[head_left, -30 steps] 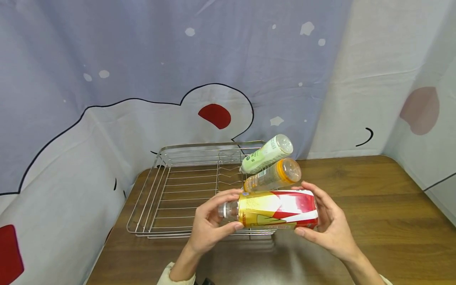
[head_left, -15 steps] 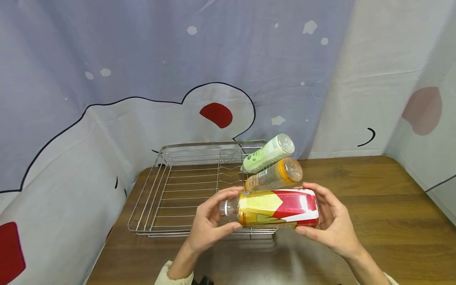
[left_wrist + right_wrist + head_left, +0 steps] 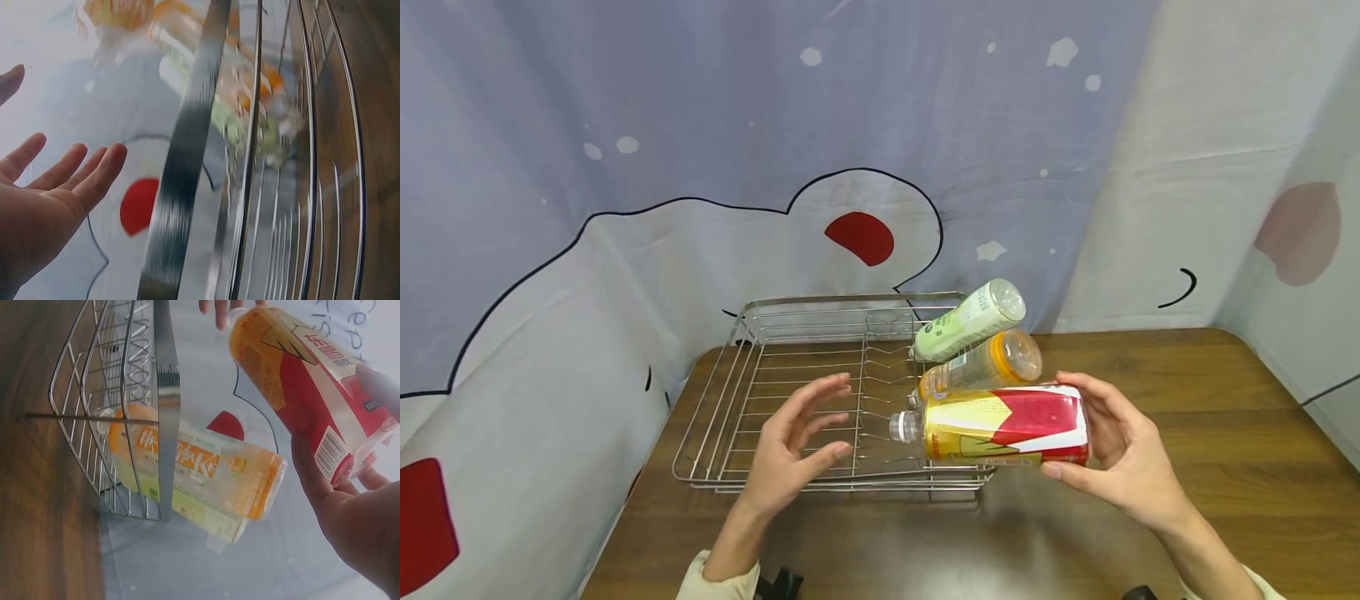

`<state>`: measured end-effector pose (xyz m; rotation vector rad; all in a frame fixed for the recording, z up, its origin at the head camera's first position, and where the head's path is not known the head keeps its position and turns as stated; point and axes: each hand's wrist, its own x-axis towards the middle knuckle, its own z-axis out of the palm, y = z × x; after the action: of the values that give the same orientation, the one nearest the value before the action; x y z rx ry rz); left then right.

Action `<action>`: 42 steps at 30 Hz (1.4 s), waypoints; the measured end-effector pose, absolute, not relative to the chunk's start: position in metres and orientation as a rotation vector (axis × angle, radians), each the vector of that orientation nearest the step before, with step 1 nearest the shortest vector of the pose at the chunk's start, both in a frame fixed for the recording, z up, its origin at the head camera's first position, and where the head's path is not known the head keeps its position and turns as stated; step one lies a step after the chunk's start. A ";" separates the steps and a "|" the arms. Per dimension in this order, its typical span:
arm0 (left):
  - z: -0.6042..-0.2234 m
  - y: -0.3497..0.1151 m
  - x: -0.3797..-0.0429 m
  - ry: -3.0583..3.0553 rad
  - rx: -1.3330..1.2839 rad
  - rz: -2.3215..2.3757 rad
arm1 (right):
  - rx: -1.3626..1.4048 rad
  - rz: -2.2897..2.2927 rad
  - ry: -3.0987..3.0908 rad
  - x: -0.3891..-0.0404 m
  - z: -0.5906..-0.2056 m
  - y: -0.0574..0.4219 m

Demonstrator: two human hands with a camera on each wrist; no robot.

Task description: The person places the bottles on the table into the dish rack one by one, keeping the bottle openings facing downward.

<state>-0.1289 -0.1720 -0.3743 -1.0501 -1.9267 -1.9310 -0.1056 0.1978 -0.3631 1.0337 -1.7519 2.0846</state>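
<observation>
My right hand (image 3: 1123, 454) grips the base end of a plastic bottle (image 3: 1007, 425) with a yellow, red and white label. It lies nearly level in the air, its uncapped-looking neck pointing left. My left hand (image 3: 793, 442) is held apart from the neck, fingers spread and slightly bent, above the wire dish rack (image 3: 752, 479). Leaning neck-down in the rack's right side are a clear bottle with an orange band (image 3: 985, 367) and a pale green bottle (image 3: 970, 321). In the right wrist view the held bottle (image 3: 306, 381) shows its barcode.
The rack stands on a brown wooden table (image 3: 1187, 433). Behind it hangs a grey-blue and white printed curtain (image 3: 700, 125). The rack's left part has bare wires, and its metal rim (image 3: 187, 162) stands close to the left hand.
My left hand has let go of the bottle's neck and moved left. The right hand has shifted the bottle slightly right and up.
</observation>
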 end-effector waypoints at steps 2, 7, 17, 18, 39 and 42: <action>-0.373 -0.182 -0.129 -1.974 -0.984 -1.880 | 1.058 2.075 -1.753 -0.107 -0.363 0.200; -0.373 -0.208 -0.128 -2.059 -0.857 -1.738 | 1.056 2.035 -1.815 -0.108 -0.361 0.204; -0.374 -0.264 -0.125 -2.128 -0.591 -1.497 | 0.868 1.839 -2.143 -0.106 -0.345 0.213; -0.375 -0.269 -0.125 -2.134 -0.558 -1.464 | 0.863 1.802 -2.165 -0.106 -0.343 0.214; -0.421 -0.310 -0.121 -2.475 -0.134 -1.121 | 0.795 1.162 -2.471 -0.114 -0.334 0.210; -0.424 -0.310 -0.121 -2.488 -0.120 -1.136 | 0.799 1.129 -2.488 -0.116 -0.336 0.206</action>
<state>-0.1209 -0.3100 -0.4236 -0.1204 -2.4878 -1.1363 -0.1157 0.2064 -0.3358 0.7988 -2.4876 1.1286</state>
